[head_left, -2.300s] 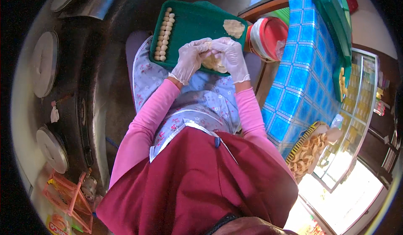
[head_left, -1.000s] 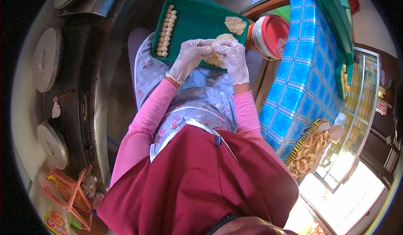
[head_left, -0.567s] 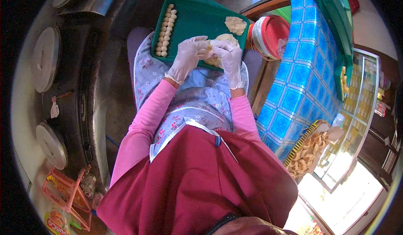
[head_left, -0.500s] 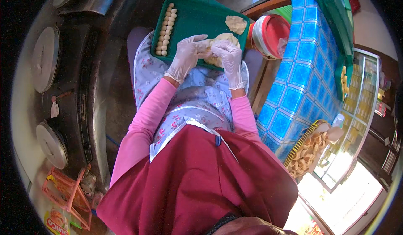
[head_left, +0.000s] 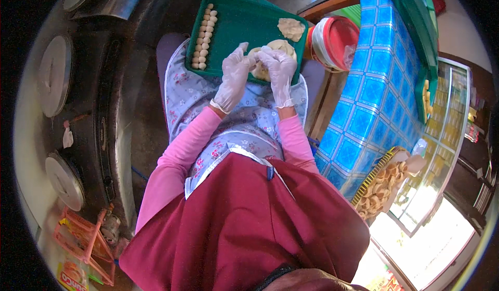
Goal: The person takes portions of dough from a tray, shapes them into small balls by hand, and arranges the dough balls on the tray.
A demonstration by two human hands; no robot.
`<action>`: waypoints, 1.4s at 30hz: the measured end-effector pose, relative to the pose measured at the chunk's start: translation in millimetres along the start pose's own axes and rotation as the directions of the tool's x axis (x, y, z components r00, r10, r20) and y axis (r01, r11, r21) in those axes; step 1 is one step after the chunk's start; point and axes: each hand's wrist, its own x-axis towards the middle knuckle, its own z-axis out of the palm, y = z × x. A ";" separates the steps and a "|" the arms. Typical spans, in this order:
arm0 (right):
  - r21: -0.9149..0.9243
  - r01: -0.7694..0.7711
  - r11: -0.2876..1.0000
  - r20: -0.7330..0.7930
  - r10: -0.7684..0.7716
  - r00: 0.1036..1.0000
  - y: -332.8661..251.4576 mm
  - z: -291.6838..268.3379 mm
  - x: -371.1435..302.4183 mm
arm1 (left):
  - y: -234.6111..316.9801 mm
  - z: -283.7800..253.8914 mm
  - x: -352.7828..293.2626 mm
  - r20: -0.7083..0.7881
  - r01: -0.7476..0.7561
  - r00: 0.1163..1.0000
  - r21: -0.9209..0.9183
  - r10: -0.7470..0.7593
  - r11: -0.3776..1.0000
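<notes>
A green tray (head_left: 234, 21) lies across my lap. Two neat rows of small pale dough balls (head_left: 205, 36) line its left side. Over the tray's near edge, my gloved left hand (head_left: 233, 78) and gloved right hand (head_left: 280, 73) meet at the fingertips. Both are closed in a pinch; whatever lies between the fingers is too small to make out. Right behind them sits a large lump of dough (head_left: 284, 47), partly covered by my right hand. A flatter, rough piece of dough (head_left: 291, 29) rests in the tray's far right corner.
Beside the tray on the right stands a tub with a red lid (head_left: 342, 39). A table with a blue checked cloth (head_left: 358, 96) runs along my right, bearing a basket of curled tan pieces (head_left: 382, 187). Round metal lids (head_left: 56, 75) and an orange rack (head_left: 83, 239) are at left.
Both hands have drawn slightly closer together, their fingertips now meeting in front of the large dough lump. More of that lump shows. The left fingers point more upward.
</notes>
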 end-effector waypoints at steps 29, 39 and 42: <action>-0.306 -0.036 0.951 0.414 0.167 0.895 18.1 -29.9 2.0 | 7.0 -40.5 17.5 0.277 0.279 0.945 -0.412 -0.173 0.867; 0.419 -0.422 0.804 0.389 0.261 0.884 -22.3 -19.6 0.0 | 5.1 -40.3 13.2 0.253 0.208 0.953 -0.146 -0.167 0.967; 0.373 -0.407 0.834 0.393 0.256 0.883 -13.4 -14.6 2.3 | 6.8 -34.6 13.8 0.260 0.181 0.956 -0.143 -0.140 0.973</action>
